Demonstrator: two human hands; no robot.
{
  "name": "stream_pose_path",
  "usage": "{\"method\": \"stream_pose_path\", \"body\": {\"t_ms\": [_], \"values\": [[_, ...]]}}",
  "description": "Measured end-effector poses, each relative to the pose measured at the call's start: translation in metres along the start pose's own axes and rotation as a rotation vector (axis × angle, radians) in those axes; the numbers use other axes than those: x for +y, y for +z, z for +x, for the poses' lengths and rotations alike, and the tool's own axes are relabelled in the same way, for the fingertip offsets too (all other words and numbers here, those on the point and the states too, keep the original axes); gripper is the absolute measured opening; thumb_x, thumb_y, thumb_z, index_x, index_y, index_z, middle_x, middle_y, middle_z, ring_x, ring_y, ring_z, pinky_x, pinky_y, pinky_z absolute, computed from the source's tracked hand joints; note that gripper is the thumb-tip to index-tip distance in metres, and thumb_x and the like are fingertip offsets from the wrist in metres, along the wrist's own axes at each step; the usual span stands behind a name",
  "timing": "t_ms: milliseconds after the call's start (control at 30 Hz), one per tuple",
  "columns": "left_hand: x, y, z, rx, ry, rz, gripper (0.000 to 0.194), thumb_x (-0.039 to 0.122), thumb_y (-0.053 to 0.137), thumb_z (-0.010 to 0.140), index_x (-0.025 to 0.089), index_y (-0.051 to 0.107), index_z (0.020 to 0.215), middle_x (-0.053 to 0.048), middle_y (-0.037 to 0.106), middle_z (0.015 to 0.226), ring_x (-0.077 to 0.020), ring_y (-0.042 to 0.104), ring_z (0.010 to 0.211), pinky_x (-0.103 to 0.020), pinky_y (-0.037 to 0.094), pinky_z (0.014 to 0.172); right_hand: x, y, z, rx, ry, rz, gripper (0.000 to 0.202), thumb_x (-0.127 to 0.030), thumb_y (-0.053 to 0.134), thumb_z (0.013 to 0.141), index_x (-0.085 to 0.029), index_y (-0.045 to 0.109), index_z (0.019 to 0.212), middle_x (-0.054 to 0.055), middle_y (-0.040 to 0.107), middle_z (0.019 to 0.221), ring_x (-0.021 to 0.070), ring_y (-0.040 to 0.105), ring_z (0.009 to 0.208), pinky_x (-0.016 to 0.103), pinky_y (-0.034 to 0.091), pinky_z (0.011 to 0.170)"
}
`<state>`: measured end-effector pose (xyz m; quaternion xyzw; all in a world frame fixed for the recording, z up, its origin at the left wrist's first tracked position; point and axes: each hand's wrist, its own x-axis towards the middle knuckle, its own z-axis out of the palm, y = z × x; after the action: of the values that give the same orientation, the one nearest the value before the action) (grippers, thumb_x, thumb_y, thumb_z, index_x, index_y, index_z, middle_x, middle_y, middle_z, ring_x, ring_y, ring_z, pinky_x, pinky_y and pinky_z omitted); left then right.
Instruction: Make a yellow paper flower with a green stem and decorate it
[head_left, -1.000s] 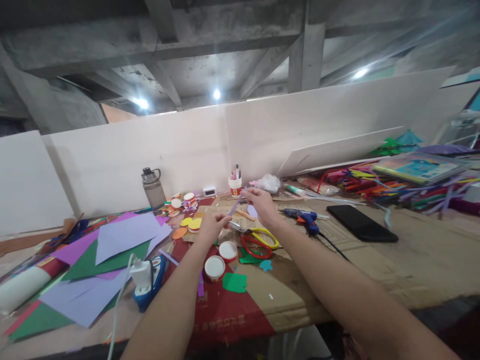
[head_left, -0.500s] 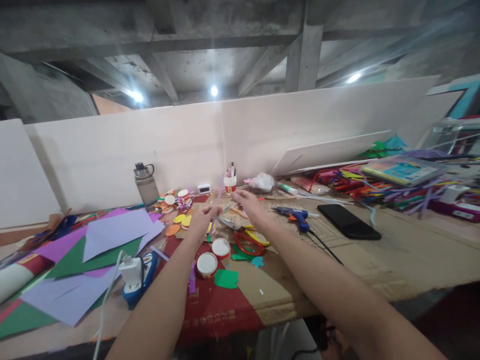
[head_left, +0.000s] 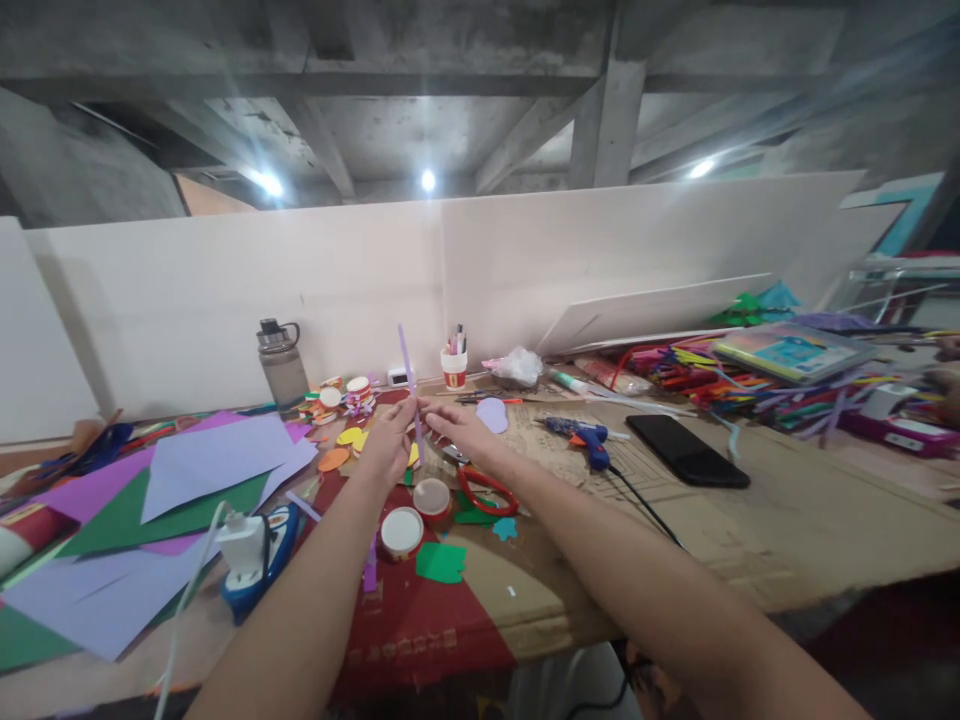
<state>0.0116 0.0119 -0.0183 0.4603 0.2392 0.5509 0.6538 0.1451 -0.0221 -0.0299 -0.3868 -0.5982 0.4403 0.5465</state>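
Standing nearly upright, thin flat lilac strip (head_left: pixel 406 352) is pinched in left hand (head_left: pixel 390 440); right hand (head_left: pixel 459 426) close beside, its grip unclear. Red-looped scissors (head_left: pixel 466 487), round white-topped discs (head_left: pixel 403 532) on cardboard-covered worktop (head_left: pixel 810 525).

My left hand (head_left: pixel 391 440) hides a short stretch of a thin, pale purple strip (head_left: pixel 406 350); whether my right hand (head_left: pixel 459 425) touches it, I cannot tell. My right arm covers part of the red-handled metal scissors (head_left: pixel 466 490). Lettering on the dark red cardboard panel (head_left: pixel 420 615) is too blurred to read. The left edge crops a white-and-red cylinder (head_left: pixel 34 528).
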Motion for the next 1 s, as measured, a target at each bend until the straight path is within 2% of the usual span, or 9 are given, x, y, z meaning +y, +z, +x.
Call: {"method": "stream_pose_path", "body": {"t_ms": [233,367,533,700,867,1000], "values": [[0.001,-0.002,-0.003,-0.019,-0.068,0.0,0.034,0.041,0.081,0.065,0.012,0.068,0.077,-0.004,0.067,0.069,-0.0125,0.061,0.059,-0.022,0.045,0.05,0.002,0.005,-0.002,-0.084,-0.052,-0.034,0.015,-0.032,0.065,0.073,-0.019,0.063,0.081,-0.004,0.055,0.066,0.0096,0.044,0.057,0.024,0.037,0.058],[0.003,0.005,-0.007,-0.01,-0.069,-0.019,0.032,0.04,0.08,0.065,0.012,0.067,0.075,-0.003,0.066,0.07,-0.011,0.06,0.059,-0.021,0.046,0.052,0.004,0.007,-0.003,-0.062,-0.058,-0.07,0.013,-0.032,0.065,0.072,-0.019,0.062,0.076,-0.004,0.055,0.066,0.0102,0.045,0.059,0.024,0.036,0.058],[0.004,0.008,-0.009,0.059,-0.059,-0.037,0.029,0.037,0.081,0.065,0.014,0.067,0.075,-0.002,0.066,0.072,-0.0102,0.059,0.061,-0.019,0.044,0.052,-0.001,0.006,-0.007,-0.029,-0.05,-0.087,0.013,-0.032,0.065,0.072,-0.019,0.062,0.072,-0.004,0.054,0.062,0.0099,0.043,0.057,0.023,0.035,0.055],[-0.002,0.004,-0.006,0.045,0.002,-0.015,0.039,0.04,0.083,0.059,0.015,0.069,0.084,-0.003,0.068,0.078,-0.0104,0.06,0.066,-0.02,0.043,0.056,-0.001,0.004,-0.007,0.008,-0.033,-0.1,0.014,-0.032,0.064,0.072,-0.019,0.061,0.071,-0.005,0.053,0.06,0.0101,0.044,0.056,0.023,0.036,0.054],[-0.009,0.0,-0.004,0.062,0.085,0.186,0.041,0.037,0.085,0.053,0.015,0.069,0.084,-0.001,0.068,0.078,-0.0112,0.059,0.067,-0.023,0.044,0.062,-0.001,0.003,-0.006,0.021,-0.034,-0.111,0.009,-0.027,0.064,0.071,-0.019,0.064,0.075,-0.004,0.06,0.066,0.0106,0.049,0.06,0.024,0.039,0.059],[-0.009,-0.002,-0.005,0.102,0.16,0.381,0.037,0.041,0.081,0.058,0.015,0.069,0.081,-0.002,0.069,0.076,-0.0133,0.059,0.066,-0.025,0.043,0.062,-0.002,0.004,-0.007,0.031,-0.047,-0.137,0.009,-0.027,0.063,0.073,-0.019,0.066,0.076,-0.003,0.064,0.07,0.0128,0.055,0.066,0.026,0.041,0.065]]}}
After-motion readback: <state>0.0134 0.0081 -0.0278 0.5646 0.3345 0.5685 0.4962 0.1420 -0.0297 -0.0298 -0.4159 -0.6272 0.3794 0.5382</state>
